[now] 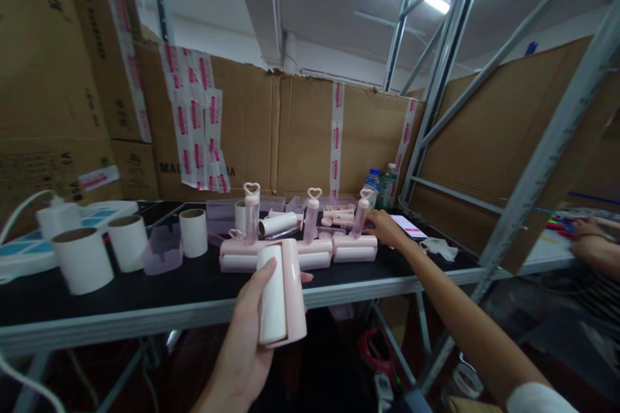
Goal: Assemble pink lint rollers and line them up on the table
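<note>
Lint roller (pixel 282 293), a white paper roll sitting in a pink plastic cover, stands upright in the left hand (pixel 247 335), held out in front of the near edge of the black table (pixel 145 290). The thumb presses on the white roll and the fingers wrap behind the pink shell, so the grip is closed around the middle of the body. It looks light and stiff; the plastic shell is probably smooth and a bit slippery, and the paper roll could dent or peel if squeezed hard, so the shell's long sides seem the safer place to hold.

The right hand (pixel 385 227) is stretched far forward over the table, its fingers at the base of a pink handle with a heart-shaped top (pixel 361 211); whether it has closed on that handle I cannot tell.

Just beyond the left hand lies a row of finished pink rollers (pixel 310 253), with two more heart-topped handles (pixel 251 210) standing behind them. Left of that hand stand several bare white rolls (pixel 83 260) and a clear plastic cover (pixel 163 248). Past the right hand are drink bottles (pixel 380 186) and cardboard boxes (pixel 300 135). Far to the right, another person's hands (pixel 588 239) rest on a neighbouring bench.
</note>
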`<action>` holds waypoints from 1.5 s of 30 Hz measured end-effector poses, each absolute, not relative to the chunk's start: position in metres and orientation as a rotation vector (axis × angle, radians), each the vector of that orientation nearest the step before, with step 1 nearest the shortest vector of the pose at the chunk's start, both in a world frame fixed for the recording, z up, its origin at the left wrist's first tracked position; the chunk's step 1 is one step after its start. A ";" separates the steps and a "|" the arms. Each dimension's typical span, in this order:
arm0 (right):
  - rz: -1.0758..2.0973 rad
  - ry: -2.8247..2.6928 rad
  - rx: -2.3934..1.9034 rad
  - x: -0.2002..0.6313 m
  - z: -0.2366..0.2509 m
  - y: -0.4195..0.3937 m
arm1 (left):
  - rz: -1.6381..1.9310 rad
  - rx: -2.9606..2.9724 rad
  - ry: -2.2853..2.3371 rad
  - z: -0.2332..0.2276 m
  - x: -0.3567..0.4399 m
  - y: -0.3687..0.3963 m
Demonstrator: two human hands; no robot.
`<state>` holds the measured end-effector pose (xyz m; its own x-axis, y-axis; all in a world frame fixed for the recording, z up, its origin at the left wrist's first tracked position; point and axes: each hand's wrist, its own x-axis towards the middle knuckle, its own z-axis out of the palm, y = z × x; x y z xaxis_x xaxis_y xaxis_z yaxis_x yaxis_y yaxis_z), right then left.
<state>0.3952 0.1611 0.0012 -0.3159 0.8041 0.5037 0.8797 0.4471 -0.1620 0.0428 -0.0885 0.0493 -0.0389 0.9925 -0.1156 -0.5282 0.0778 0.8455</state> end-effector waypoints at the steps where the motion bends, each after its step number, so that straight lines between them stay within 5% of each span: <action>1: -0.193 -2.169 -1.389 0.396 0.001 0.160 | 1.392 0.698 0.859 0.050 0.043 -0.089; 10: -0.137 -1.783 -1.232 0.408 0.018 0.123 | 1.380 0.698 0.660 0.050 0.047 -0.093; 18: -0.173 -1.202 -0.997 0.385 0.046 -0.033 | 1.376 0.724 0.664 0.049 0.048 -0.096; 23: 0.058 -1.648 -0.914 0.326 0.063 -0.113 | 1.366 0.747 0.655 0.051 0.053 -0.100; 45: 0.056 -1.960 -0.782 0.279 0.059 -0.120 | 1.419 0.848 0.866 0.061 0.052 -0.114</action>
<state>0.2788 -0.1195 0.0591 -0.3062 0.5437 0.7814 0.4984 0.7909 -0.3551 0.0516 -0.1143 0.0608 -0.0245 0.9997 0.0022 -0.4547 -0.0131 0.8906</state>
